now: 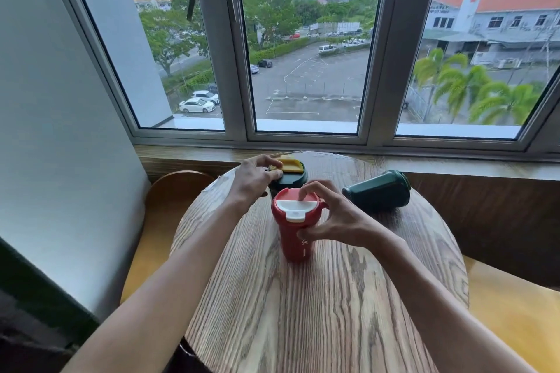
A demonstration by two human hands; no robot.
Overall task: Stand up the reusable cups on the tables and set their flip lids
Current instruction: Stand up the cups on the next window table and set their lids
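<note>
Right grip (pixel 330 215) on upright red cup (pixel 295 239).

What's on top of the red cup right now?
A red lid with a white flip tab sits on the red cup; the right hand rests fingertips on it. The cup's inside is covered.

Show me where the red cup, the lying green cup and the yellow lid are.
red cup (pixel 295 247): head view, on its red side wall.
green cup (pixel 377 191): head view, on its dark body, lying on its side.
yellow lid (pixel 291 164): head view, on the flip flap.
</note>
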